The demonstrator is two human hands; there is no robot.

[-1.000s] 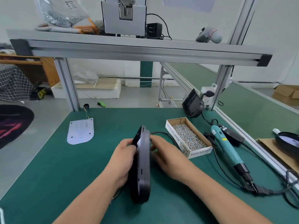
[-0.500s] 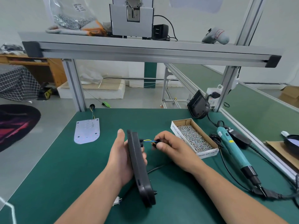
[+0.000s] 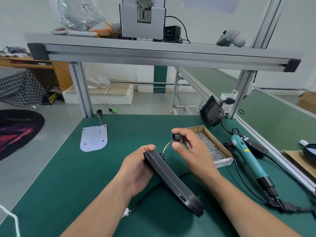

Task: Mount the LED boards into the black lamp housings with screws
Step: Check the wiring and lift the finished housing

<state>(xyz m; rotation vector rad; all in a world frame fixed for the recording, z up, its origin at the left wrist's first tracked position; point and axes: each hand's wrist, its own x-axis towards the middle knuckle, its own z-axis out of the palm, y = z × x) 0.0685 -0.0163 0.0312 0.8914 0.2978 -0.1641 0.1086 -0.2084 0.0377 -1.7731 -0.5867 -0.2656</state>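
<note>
My left hand (image 3: 136,170) grips a black lamp housing (image 3: 172,180) on edge above the green mat, its long side running toward the lower right. Coloured wires (image 3: 167,146) come out of its upper end. My right hand (image 3: 188,147) pinches a small black grommet (image 3: 177,138) at the end of those wires, lifted above the housing. A black cable with a white connector (image 3: 126,214) trails from under the housing. A white LED board (image 3: 94,137) with its own wires lies flat at the far left of the mat.
A cardboard box of screws (image 3: 210,146) sits right of my hands. A teal electric screwdriver (image 3: 246,156) with its cable lies further right. A second black housing (image 3: 211,111) leans against the frame post. An aluminium shelf (image 3: 153,53) crosses overhead.
My right hand has pulled the grommet and wires up and away from the housing. The left hand has tilted the housing so that its lower end points right.
</note>
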